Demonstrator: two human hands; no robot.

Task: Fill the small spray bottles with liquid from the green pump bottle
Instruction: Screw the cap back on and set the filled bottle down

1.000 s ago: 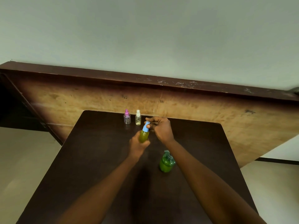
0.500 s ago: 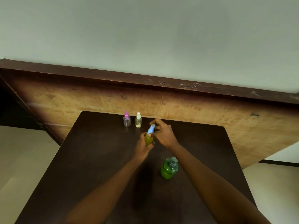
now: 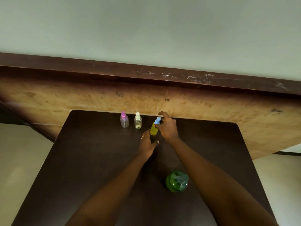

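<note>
Head view: the right hand (image 3: 168, 128) pinches the blue-capped spray bottle (image 3: 154, 129), yellow-green inside, near the table's (image 3: 97, 160) far edge; the left hand (image 3: 147, 143) lies loosely open, empty, just beside it; the green pump bottle (image 3: 176, 181) stands between the forearms.

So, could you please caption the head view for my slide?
Right hand grips the blue-capped spray bottle, left hand open beside it, green pump bottle nearer the camera.

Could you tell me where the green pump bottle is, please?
In the head view, the green pump bottle stands on the near half of the dark table, right of centre, beside the right forearm.
</note>
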